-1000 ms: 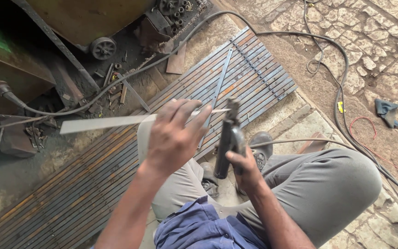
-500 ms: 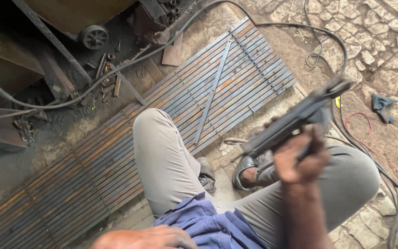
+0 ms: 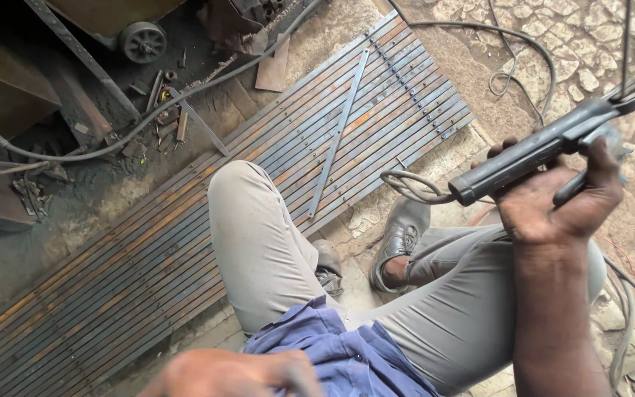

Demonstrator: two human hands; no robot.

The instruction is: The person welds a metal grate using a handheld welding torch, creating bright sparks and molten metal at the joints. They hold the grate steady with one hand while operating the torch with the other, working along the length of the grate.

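My right hand point(image 3: 560, 202), fingers clamped around it, holds the dark electrode holder point(image 3: 545, 147) at right of frame, long axis slanting toward upper right, while my left hand point(image 3: 233, 375) blurs, grip unclear, at bottom edge.

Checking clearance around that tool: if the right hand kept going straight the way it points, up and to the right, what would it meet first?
Probably nothing solid: past the right hand and its dark grey welding electrode holder lies only cracked stone paving below, though depth is unclear.
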